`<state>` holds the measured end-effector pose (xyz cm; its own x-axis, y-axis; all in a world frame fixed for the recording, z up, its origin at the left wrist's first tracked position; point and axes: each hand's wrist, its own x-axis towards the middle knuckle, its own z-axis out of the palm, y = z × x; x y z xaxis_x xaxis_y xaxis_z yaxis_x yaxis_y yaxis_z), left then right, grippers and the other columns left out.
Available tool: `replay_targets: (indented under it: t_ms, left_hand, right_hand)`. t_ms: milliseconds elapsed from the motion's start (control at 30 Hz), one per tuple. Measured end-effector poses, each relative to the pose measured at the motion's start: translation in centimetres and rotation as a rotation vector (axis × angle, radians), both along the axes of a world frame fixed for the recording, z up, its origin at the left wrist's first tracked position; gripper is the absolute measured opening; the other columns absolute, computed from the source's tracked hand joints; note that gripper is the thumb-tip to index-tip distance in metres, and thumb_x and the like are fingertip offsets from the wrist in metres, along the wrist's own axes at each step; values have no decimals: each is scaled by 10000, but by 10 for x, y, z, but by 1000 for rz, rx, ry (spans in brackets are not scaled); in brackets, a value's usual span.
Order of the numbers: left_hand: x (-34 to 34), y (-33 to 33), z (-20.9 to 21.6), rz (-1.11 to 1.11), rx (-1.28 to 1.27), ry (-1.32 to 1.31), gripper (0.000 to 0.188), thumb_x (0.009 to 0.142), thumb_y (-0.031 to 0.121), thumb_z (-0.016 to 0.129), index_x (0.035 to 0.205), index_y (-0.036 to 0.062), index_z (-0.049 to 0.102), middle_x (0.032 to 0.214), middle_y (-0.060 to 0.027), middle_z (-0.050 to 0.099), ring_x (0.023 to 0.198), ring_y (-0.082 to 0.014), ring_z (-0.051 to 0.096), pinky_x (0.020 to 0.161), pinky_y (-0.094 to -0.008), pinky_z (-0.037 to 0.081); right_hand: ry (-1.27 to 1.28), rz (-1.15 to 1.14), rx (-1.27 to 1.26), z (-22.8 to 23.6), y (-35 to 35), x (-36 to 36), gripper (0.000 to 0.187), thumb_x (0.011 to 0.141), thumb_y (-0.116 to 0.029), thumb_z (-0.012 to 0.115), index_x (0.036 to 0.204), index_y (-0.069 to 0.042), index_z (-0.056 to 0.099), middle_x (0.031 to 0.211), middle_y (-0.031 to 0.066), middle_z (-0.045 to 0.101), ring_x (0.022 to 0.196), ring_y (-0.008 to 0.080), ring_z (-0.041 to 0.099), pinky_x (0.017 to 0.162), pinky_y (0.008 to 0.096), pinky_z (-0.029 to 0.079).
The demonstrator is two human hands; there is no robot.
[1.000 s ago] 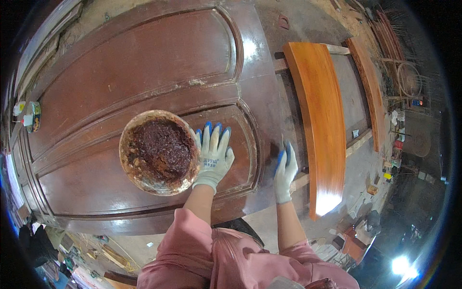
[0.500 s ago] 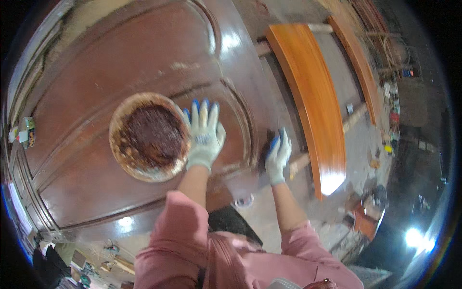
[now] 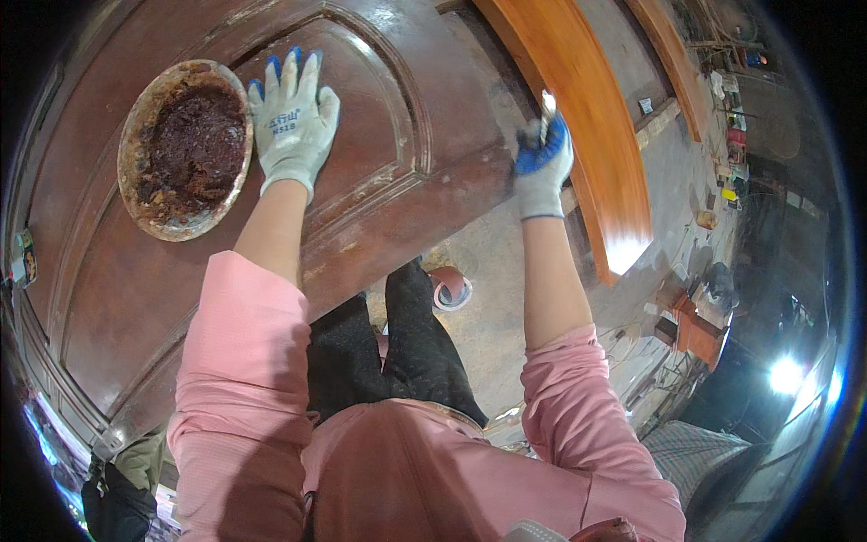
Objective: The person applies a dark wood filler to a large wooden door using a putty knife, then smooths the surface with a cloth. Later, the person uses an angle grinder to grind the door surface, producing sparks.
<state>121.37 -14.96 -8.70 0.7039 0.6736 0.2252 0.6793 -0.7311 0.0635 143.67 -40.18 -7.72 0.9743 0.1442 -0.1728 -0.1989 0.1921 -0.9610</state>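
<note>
My left hand (image 3: 291,122), in a white work glove with blue fingertips, lies flat with fingers spread on a large brown panelled wooden door (image 3: 388,244). Close by its fingers is a round bowl (image 3: 179,231) with a crusted rim, holding dark reddish-brown paste (image 3: 203,135). My right hand (image 3: 545,167), gloved the same way, is curled at the door's right edge with its blue coating showing. A thin, pale, shiny piece sticks up between its fingers; its kind I cannot make out.
To the right, a glossy orange-brown curved wooden panel (image 3: 591,135) lies on supports, with a narrower board (image 3: 673,63) beyond. A reddish roll (image 3: 449,289) rests on the floor by my legs. A small packet (image 3: 25,257) is at the far left.
My view has shifted, so the door and bowl appear further up and left. My left hand stays flat beside the bowl. My right hand has moved forward and turned, showing its blue side.
</note>
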Motion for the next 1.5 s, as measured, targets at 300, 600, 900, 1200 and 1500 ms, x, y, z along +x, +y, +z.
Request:
replay_targets:
  t_ms: [300,600,900,1200,1500]
  left_hand:
    - [-1,-3,0,0,-14,7,530,1039,337,430,1560,242,401,1626,-85,370,1505,-338,311,1241,-528,203]
    - [3,-3,5,-4,-38,-2,522,1009,304,473,1525,230,448,1607,-80,392,1477,-343,349,1232,-536,225]
    - [5,-4,5,159,-45,53,627,999,321,481,1563,75,359,1625,-165,337,1498,-369,304,1249,-526,190]
    - [-6,-12,10,241,-155,15,652,979,292,501,1567,59,340,1639,-176,299,1517,-365,263,1270,-488,164]
    - [13,-22,13,461,-155,87,664,1003,319,494,1579,43,312,1648,-194,273,1518,-374,263,1274,-478,152]
  right_hand:
    - [795,-302,-394,-86,-374,-117,281,1024,-394,559,783,-277,476,618,-51,337,575,113,365,602,345,370]
    - [860,160,-687,-32,-437,-115,126,975,-298,658,1033,-187,646,657,-46,428,592,101,442,583,318,451]
    - [475,436,-510,23,-261,64,228,1021,-270,585,1216,-178,660,784,-55,468,659,77,460,716,316,500]
    - [448,849,-447,2,-168,173,197,1016,-241,581,1131,-102,661,848,6,558,724,96,541,647,292,505]
    - [107,1025,-678,73,-43,308,358,1006,-337,607,1234,-77,701,741,-25,526,652,81,517,595,273,479]
